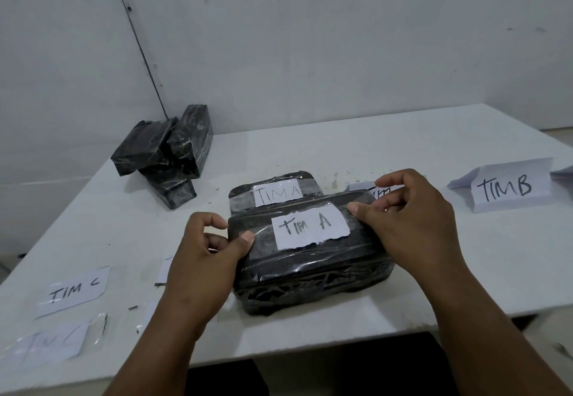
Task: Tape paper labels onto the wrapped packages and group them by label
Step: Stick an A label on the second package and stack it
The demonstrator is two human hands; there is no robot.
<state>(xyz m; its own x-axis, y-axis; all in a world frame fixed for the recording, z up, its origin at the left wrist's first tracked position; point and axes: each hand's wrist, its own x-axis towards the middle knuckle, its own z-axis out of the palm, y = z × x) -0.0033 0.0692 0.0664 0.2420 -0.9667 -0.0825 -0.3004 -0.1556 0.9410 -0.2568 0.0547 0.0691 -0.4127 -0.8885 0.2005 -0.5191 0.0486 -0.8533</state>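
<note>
Desk [403, 153], white, carrying everything in view, bounded by pale walls behind and to the left. Unlabelled packages [167, 153], black-wrapped, heaped at the far left corner, apparently three or four, exact count not clear. Near package [310, 271], black-wrapped, at desk centre close to the front edge; long axis running left to right, rising slightly toward the right; labelled top face turned up toward the camera. Far package [276, 192], just behind and touching or nearly so, already bearing a taped "TIM A" label, long axis likewise left to right. Right hand [412, 225] over the near package's right end, fingers [356, 208] curled and pinching or pressing tape beside the label. Left hand [201, 256] at the left end, thumb pressed on the top face, fingers curled round the end. "TIM B" sign [508, 186], folded paper standing at the right. "TIM A" label [311, 225], torn paper slip under clear tape on the near package, lettering upright to the viewer. "TIM C" slip [74, 290] loose at the left front; a second, fainter slip [52, 343] with clear tape nearer the corner. Partly hidden slip [381, 191] behind the right hand, lettering incomplete.

Progress, as judged: two packages grouped under A, the second being smoothed down; the heap unlabelled; B and C groups not yet begun.
</note>
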